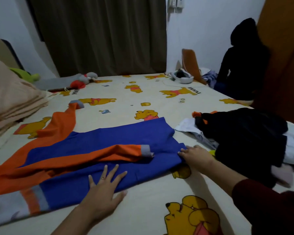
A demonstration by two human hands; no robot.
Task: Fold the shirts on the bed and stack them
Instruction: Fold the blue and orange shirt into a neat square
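Observation:
A blue and orange long-sleeved shirt (126, 138) lies spread across the bed (143, 214). One orange sleeve with a grey cuff is folded over its blue body; the other sleeve stretches toward the back left. My left hand (103, 185) presses flat on the shirt's near edge, fingers spread. My right hand (195, 156) pinches the blue fabric at the shirt's right hem. A heap of unfolded clothes (244, 133), mostly black with white pieces beneath, sits on the bed to the right.
The bed sheet is cream with yellow bear prints. Beige pillows (12, 99) lie at the left, soft toys (78, 81) at the back near a brown curtain. A person in dark clothes (239, 65) sits at the far right corner beside a wooden wardrobe (285, 56).

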